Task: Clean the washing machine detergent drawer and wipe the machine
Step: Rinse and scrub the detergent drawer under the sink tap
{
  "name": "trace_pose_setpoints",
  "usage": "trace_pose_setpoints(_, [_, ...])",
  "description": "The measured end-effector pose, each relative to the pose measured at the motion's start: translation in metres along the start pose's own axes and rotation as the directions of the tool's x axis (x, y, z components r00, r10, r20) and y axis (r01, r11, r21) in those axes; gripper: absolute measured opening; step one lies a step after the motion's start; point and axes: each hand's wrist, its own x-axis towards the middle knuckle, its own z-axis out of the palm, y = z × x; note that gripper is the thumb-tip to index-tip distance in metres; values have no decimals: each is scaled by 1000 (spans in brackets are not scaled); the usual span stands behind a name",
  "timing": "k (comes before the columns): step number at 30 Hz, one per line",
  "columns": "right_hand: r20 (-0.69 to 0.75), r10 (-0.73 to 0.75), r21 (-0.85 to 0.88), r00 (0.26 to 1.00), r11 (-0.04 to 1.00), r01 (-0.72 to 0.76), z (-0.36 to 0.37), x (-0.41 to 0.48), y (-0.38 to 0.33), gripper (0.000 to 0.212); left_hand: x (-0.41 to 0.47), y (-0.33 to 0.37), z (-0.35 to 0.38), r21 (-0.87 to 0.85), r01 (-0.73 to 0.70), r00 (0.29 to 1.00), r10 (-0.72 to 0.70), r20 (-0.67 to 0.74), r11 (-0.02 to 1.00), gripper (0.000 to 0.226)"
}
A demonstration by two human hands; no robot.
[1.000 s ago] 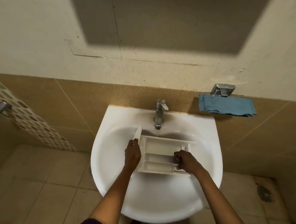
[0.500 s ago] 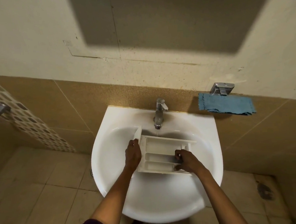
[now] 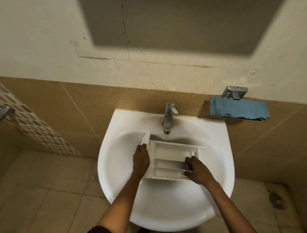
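Your left hand [image 3: 141, 161] grips the front-panel end of the detergent drawer [image 3: 170, 157], which sits between both hands over the sink [image 3: 166, 213]. Your right hand [image 3: 196, 169] curls its fingers round the opposite end (nearest compartments). The tap [image 3: 168, 117] trickles just beyond your hands, and a blue cloth [image 3: 239, 109] hangs beyond your right.

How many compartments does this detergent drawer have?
3 in the detergent drawer: a wide compartment nearest the faucet, a middle compartment, a near compartment; the right hand may hide more.
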Motion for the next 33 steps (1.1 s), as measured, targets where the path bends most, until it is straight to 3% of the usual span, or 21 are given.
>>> trace_pose_setpoints(5, [-14, 61, -7, 998, 998, -61, 0, -1, -9, 47, 1, 0, 0, -7, 1, 1000, -1, 3, 1000, 42])
trace_pose_setpoints(8, [-102, 131, -88, 986, 986, -141, 9, -5, -19, 23, 1, 1, 0, 3, 4, 1000, -4, 1, 1000, 42])
trace_pose_setpoints(12, [-190, 217, -86, 957, 968, -237, 19, -7, -26, 40, 0, 1, 1, 1, -3, 1000, 3, -1, 1000, 41])
trace_pose_setpoints(20, [22, 262, -127, 965, 958, -257, 7, 0, -33, 44, 0, 1, 1, -22, 13, 1000, -13, -10, 1000, 40])
trace_pose_setpoints(21, [52, 239, -90, 970, 968, -234, 0, 3, -33, 38, 0, 1, 1, -23, 15, 1000, -15, -10, 1000, 40])
trace_pose_setpoints(23, [41, 147, 165, 988, 975, -152, -16, 9, -40, 27, 1, 0, 0, -21, 19, 1000, -19, -11, 1000, 39])
trace_pose_setpoints(24, [-3, 126, 391, 992, 913, -114, -24, 11, -47, 18, 1, -1, 0, -18, 20, 1000, -20, -14, 1000, 39])
trace_pose_setpoints(25, [-34, 153, 666, 988, 740, -91, -34, 15, -55, 11, 1, -1, 0, -15, 21, 1000, -22, -15, 1000, 39])
trace_pose_setpoints(26, [-12, 205, 890, 979, 449, -83, -42, 21, -64, 14, 0, -1, 0, -14, 22, 1000, -22, -16, 1000, 38])
trace_pose_setpoints(27, [66, 233, 988, 970, 121, -96, -48, 29, -71, 20, -1, 0, 0, -14, 24, 1000, -25, -14, 1000, 38])
trace_pose_setpoints(28, [135, 231, 987, 964, -122, -108, -52, 36, -77, 24, -2, 1, 0, -14, 22, 1000, -22, -15, 1000, 37])
trace_pose_setpoints(30, [240, 216, 935, 946, -312, -167, -57, 48, -87, 24, -1, 1, 1, -11, 21, 1000, -21, -19, 1000, 36])
trace_pose_setpoints(33, [343, 206, 875, 917, -426, -231, -51, 58, -96, 28, -1, 0, 1, -13, 21, 1000, -21, -16, 1000, 34])
